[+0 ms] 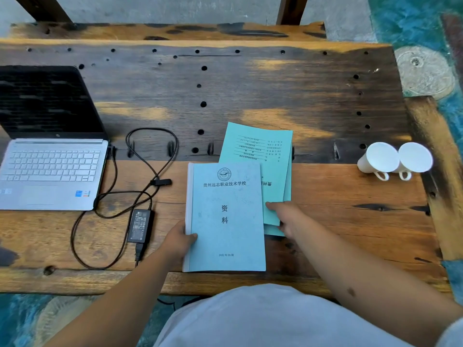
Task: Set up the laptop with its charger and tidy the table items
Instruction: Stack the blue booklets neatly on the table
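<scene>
- While the left hand (179,240) pinches the lower left edge of a light blue bound booklet (225,219) at lower centre, thumb on its cover, the right hand (288,216) presses fingertips onto the green booklets (260,156) fanned just right of it; whether those fingers curl under them I cannot tell.
- The blue booklet overlaps the green ones' left edge and its lower end reaches the table's near edge.
- Left of it lies the black charger brick (139,225), its cable (150,156) looping up to the open silver laptop (50,171) at the left of the frame.
- Two white cups (395,160) lie on their sides, touching, at the right, well apart from the booklets.
- The wooden table (250,91) shows bare boards across the upper middle; its right edge sits just beyond the cups.
</scene>
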Motion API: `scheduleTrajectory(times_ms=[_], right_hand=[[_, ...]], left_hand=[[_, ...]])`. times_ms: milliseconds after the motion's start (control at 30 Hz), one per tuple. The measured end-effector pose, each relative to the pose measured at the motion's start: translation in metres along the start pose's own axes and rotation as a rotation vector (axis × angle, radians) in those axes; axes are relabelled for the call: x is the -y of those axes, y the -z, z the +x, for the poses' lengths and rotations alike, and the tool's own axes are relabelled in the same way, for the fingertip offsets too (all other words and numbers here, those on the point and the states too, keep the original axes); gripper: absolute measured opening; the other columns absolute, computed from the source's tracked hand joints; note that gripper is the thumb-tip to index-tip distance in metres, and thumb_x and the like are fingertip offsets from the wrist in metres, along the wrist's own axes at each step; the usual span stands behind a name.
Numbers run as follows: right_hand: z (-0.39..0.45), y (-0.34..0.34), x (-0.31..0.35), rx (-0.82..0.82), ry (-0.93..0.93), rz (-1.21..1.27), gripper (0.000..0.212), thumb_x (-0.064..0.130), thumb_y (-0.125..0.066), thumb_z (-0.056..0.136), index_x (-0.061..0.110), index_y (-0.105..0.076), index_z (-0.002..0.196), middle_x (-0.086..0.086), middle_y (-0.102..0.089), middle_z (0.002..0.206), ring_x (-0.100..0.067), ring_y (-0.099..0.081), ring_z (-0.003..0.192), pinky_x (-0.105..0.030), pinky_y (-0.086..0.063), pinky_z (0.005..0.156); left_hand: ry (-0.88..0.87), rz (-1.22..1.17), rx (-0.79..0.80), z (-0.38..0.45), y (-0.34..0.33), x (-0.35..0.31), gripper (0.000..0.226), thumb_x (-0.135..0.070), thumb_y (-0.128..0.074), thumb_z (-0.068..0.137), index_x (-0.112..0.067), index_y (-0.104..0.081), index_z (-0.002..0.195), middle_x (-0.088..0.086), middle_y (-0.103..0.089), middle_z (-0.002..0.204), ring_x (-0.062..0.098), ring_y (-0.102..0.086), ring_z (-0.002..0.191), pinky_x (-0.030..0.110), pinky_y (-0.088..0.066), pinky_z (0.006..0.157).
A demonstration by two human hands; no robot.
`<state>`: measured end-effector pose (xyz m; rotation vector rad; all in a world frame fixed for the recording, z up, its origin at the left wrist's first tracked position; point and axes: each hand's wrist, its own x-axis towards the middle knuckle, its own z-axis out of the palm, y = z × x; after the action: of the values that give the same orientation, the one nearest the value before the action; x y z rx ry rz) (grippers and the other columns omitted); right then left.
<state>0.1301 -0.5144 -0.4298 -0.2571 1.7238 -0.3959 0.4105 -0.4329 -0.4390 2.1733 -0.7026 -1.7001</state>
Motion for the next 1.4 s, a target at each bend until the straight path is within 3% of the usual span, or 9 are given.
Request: scheduleTrajectory(times_ms=[233, 333, 667, 833, 1000, 1100, 1200, 1333, 1400], right_hand=[[-0.021, 0.021, 0.026, 0.012, 0.223, -0.133, 0.019, 0.006, -0.053, 0.097, 0.021, -0.06, 0.108, -0.003, -0.068, 0.104, -0.021, -0.065, 0.088, -0.035, -0.053, 0.067], [-0.045, 0.056, 0.059, -0.077, 0.467, -0.449, 0.024, 0.005, -0.054, 0.096, 0.014, -0.063, 0.117, -0.009, -0.069, 0.107, -0.028, -0.066, 0.092, -0.046, -0.058, 0.077], [-0.141, 0.126, 0.143, -0.245, 0.844, -1.362, 0.011, 0.017, -0.06, 0.092, 0.019, -0.067, 0.099, -0.004, -0.07, 0.094, -0.022, -0.059, 0.082, -0.032, -0.043, 0.066], [-0.172, 0.094, 0.154, -0.142, 1.005, -1.781, 0.013, 0.019, -0.059, 0.091, 0.017, -0.066, 0.101, -0.007, -0.073, 0.097, -0.028, -0.064, 0.088, -0.034, -0.046, 0.067], [-0.195, 0.052, 0.15, -0.117, 1.259, -2.05, 0.021, 0.023, -0.05, 0.093, 0.026, -0.063, 0.108, 0.0, -0.074, 0.095, -0.027, -0.064, 0.08, -0.031, -0.043, 0.057], [-0.207, 0.041, 0.151, -0.05, 1.371, -1.996, 0.019, 0.026, -0.055, 0.092, 0.028, -0.066, 0.107, 0.004, -0.074, 0.09, -0.023, -0.062, 0.075, -0.029, -0.039, 0.055], [-0.211, 0.047, 0.158, 0.016, 1.374, -1.517, 0.017, 0.041, -0.07, 0.084, 0.031, -0.072, 0.097, 0.008, -0.073, 0.082, -0.017, -0.065, 0.076, -0.032, -0.05, 0.063], [-0.179, 0.073, 0.156, 0.174, 1.025, -0.836, 0.025, 0.047, -0.071, 0.081, 0.026, -0.075, 0.095, 0.007, -0.076, 0.088, -0.013, -0.068, 0.082, -0.031, -0.051, 0.073], [-0.152, 0.081, 0.133, 0.282, 0.759, -0.537, 0.044, 0.054, -0.058, 0.083, 0.015, -0.072, 0.097, 0.0, -0.077, 0.087, -0.021, -0.068, 0.081, -0.038, -0.048, 0.079]], left_hand=[[-0.007, 0.059, 0.007, 0.001, 0.0, -0.002, 0.039, -0.002, -0.056, 0.095, -0.013, -0.053, 0.132, 0.007, -0.064, 0.116, 0.024, -0.064, 0.095, 0.034, -0.054, 0.077], [-0.031, 0.17, 0.003, 0.001, 0.0, -0.006, 0.041, -0.009, -0.058, 0.094, -0.016, -0.052, 0.134, 0.008, -0.064, 0.124, 0.028, -0.061, 0.104, 0.04, -0.052, 0.089], [-0.129, 0.39, -0.182, -0.021, 0.0, -0.018, 0.049, -0.026, -0.064, 0.091, -0.009, -0.044, 0.132, 0.016, -0.053, 0.135, 0.032, -0.055, 0.114, 0.042, -0.048, 0.095], [-0.774, 0.515, -0.52, -0.077, -0.009, -0.076, 0.089, -0.043, -0.071, 0.084, -0.016, -0.019, 0.151, 0.01, -0.022, 0.154, 0.029, -0.02, 0.14, 0.05, -0.025, 0.112], [-1.131, 0.919, -0.464, -0.115, -0.023, -0.128, 0.078, -0.046, -0.068, 0.085, -0.025, -0.029, 0.149, 0.007, -0.031, 0.158, 0.028, -0.026, 0.145, 0.045, -0.029, 0.108], [-1.041, 0.824, -0.369, -0.118, -0.021, -0.135, 0.036, -0.032, -0.055, 0.094, -0.029, -0.052, 0.13, 0.001, -0.068, 0.118, 0.032, -0.059, 0.108, 0.038, -0.047, 0.076], [-0.975, 0.539, -0.156, -0.112, -0.007, -0.126, 0.026, -0.02, -0.057, 0.095, -0.023, -0.063, 0.12, 0.004, -0.072, 0.102, 0.03, -0.064, 0.096, 0.04, -0.052, 0.076], [-0.807, 0.076, 0.149, -0.109, 0.007, -0.113, 0.027, -0.004, -0.059, 0.095, -0.029, -0.067, 0.1, -0.015, -0.074, 0.087, 0.004, -0.069, 0.082, 0.024, -0.055, 0.07], [-0.69, -0.073, 0.234, -0.101, 0.012, -0.104, 0.026, -0.003, -0.059, 0.095, -0.027, -0.068, 0.1, -0.009, -0.077, 0.089, 0.011, -0.073, 0.08, 0.025, -0.056, 0.065]])
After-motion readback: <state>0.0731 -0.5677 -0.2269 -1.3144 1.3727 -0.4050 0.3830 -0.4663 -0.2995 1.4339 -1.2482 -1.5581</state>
